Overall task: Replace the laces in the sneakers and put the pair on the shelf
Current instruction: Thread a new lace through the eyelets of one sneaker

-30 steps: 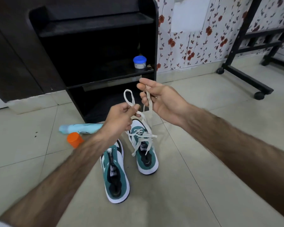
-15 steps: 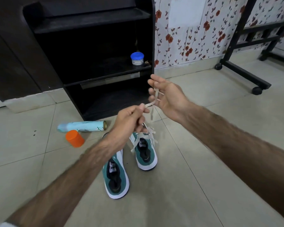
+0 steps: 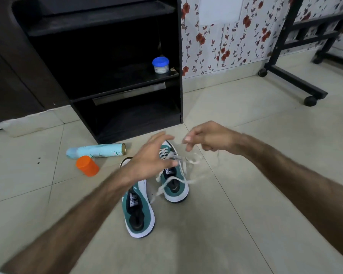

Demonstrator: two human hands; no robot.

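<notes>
Even, soft indoor light; faint shadows on floor (image 3: 246, 224). Shelf (image 3: 111, 80) interior very dark. Motion blur on both hands and lace (image 3: 192, 161). Wide-angle bending of straight lines at frame edges.

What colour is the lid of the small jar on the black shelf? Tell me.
Blue. The small jar has a blue lid over a clear body, seen best in the head view.

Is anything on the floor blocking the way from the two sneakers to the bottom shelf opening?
Nothing visible does. The bare floor tile runs from the sneakers straight to the bottom shelf. The spray can and orange cap lie off to the left, and the blue-lidded jar sits one shelf higher.
</notes>
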